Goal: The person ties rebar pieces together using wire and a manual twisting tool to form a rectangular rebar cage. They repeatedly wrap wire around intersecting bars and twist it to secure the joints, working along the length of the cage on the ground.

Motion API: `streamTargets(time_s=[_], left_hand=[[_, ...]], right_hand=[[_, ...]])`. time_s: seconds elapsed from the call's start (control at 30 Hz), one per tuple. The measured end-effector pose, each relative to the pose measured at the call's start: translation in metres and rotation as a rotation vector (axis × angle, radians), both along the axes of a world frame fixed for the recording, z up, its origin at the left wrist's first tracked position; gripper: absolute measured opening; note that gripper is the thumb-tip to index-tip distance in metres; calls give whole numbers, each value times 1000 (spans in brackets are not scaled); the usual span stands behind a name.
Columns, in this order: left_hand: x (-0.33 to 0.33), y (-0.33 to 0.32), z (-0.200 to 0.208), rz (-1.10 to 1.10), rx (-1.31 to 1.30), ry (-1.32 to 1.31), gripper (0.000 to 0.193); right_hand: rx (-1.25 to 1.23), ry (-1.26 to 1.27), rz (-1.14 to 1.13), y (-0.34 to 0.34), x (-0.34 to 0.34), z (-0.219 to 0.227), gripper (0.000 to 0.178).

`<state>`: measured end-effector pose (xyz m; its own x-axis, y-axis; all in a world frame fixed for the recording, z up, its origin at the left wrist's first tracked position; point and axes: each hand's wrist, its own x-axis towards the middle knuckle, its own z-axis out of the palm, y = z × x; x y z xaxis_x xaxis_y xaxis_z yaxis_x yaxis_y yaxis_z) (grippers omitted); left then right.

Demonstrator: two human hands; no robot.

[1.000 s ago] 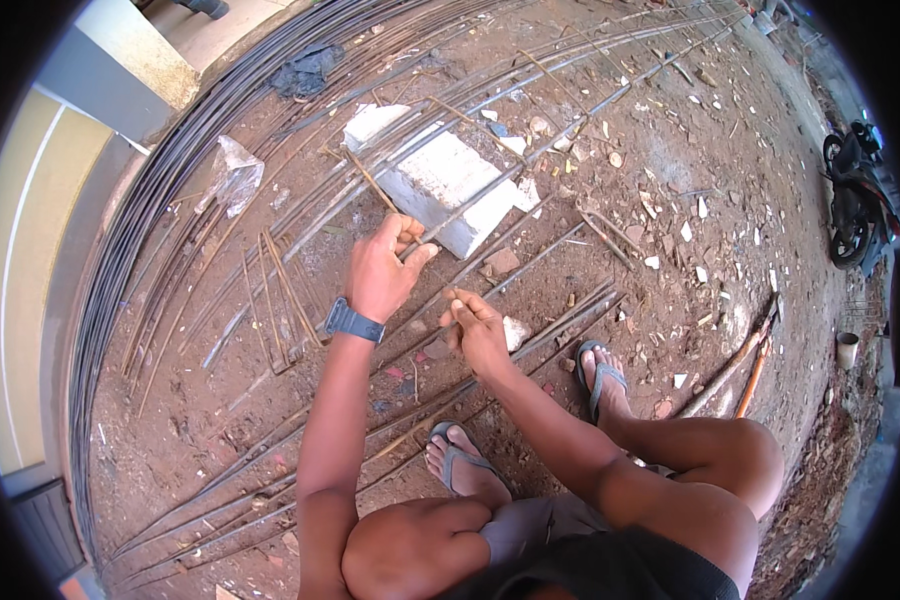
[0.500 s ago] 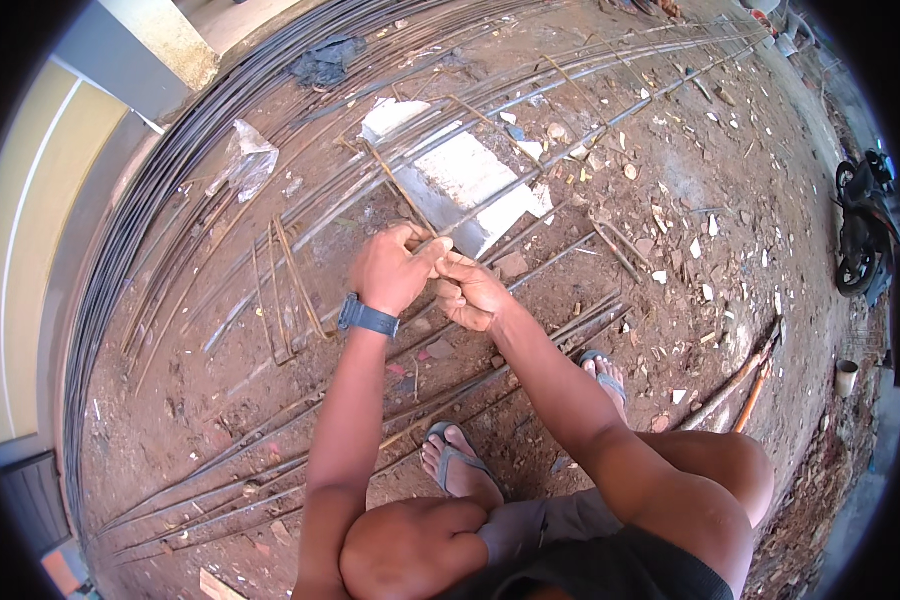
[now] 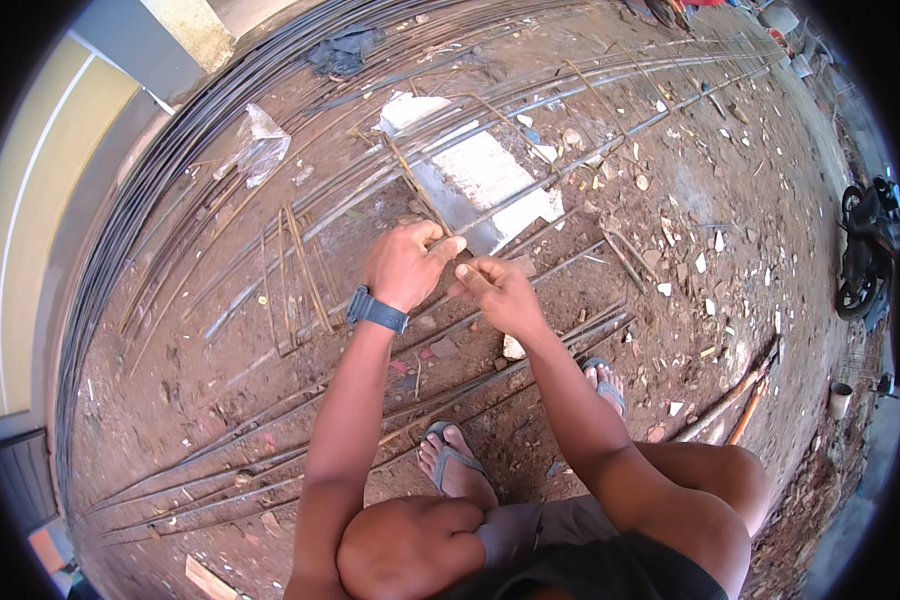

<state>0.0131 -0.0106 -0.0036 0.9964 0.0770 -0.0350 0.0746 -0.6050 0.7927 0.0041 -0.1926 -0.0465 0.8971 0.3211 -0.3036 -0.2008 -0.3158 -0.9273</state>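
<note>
My left hand (image 3: 402, 265), with a dark watch on its wrist, is closed around the corner where a bent rusty stirrup (image 3: 415, 182) meets a long steel reinforcing bar (image 3: 530, 190). Its thumb lies along the bar, pointing right. Just right of it and slightly lower, my right hand (image 3: 502, 295) is closed in a pinch, thumb against forefinger. Whatever sits between those fingertips is too small to make out. The bar belongs to a long frame of parallel bars and stirrups that stretches away to the upper right.
A white broken slab (image 3: 480, 170) lies under the frame. Loose stirrups (image 3: 300, 270) stand at the left, near a clear plastic bag (image 3: 260, 145). Many long rods (image 3: 120, 240) curve along the wall. More rods (image 3: 370, 425) lie by my feet. A motorcycle (image 3: 865, 245) stands far right.
My right hand has drawn slightly away from the left, and its curled fingers have become a pinch. The left hand keeps its hold at the corner. The view has shifted a little.
</note>
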Motion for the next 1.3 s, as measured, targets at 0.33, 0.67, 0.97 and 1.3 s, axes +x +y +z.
streamTargets(time_s=[0.33, 0.67, 0.97, 1.3], left_hand=[[6, 7, -9, -12, -87, 77, 19], [9, 17, -7, -81, -341, 222, 16], [11, 2, -4, -149, -230, 115, 21], [21, 15, -6, -104, -498, 345, 25]], right_hand=[[-497, -905, 415, 43, 70, 84, 2], [458, -262, -406, 41, -7, 17, 14], [869, 470, -598, 36, 24, -27, 11], [904, 462, -132, 39, 45, -18, 16]])
